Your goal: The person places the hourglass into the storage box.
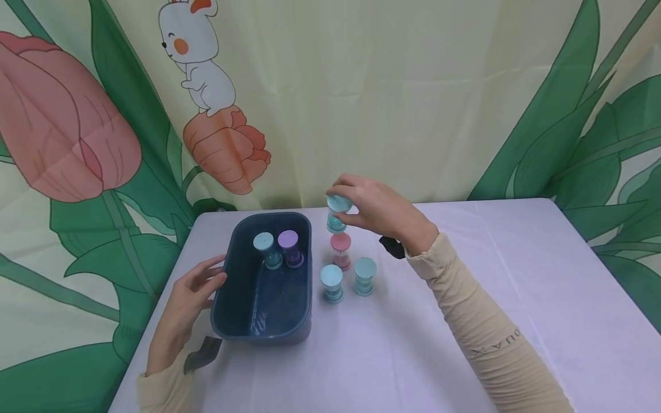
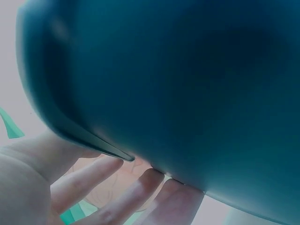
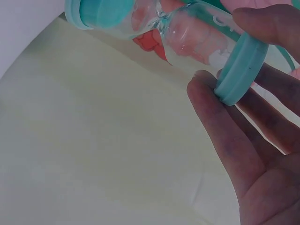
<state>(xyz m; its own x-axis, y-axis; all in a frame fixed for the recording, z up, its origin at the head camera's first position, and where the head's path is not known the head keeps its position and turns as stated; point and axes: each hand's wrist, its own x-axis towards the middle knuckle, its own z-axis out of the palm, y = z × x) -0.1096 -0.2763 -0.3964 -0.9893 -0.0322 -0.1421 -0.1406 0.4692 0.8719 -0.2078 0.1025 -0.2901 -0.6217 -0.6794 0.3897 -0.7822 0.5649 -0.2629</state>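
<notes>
My right hand (image 1: 366, 206) pinches the top cap of a teal sand timer (image 1: 337, 222) between thumb and fingers. In the right wrist view that timer (image 3: 243, 68) shows its clear glass waist, with teal sand gathered at the far end. Just nearer than it stands a pink sand timer (image 1: 341, 242). A light blue timer (image 1: 331, 276) and a teal timer (image 1: 365, 268) stand closer to me. With fingers fairly straight, my left hand (image 1: 193, 292) touches the left outer side of a dark blue bin (image 1: 304, 321). Its fingertips meet the wall (image 2: 164, 93) in the left wrist view.
Inside the bin, a blue timer (image 1: 264, 242) and a purple timer (image 1: 288, 241) stand side by side toward the far end. A white cloth (image 1: 496, 252) covers the table. Behind its far edge hangs a printed curtain (image 1: 382, 97).
</notes>
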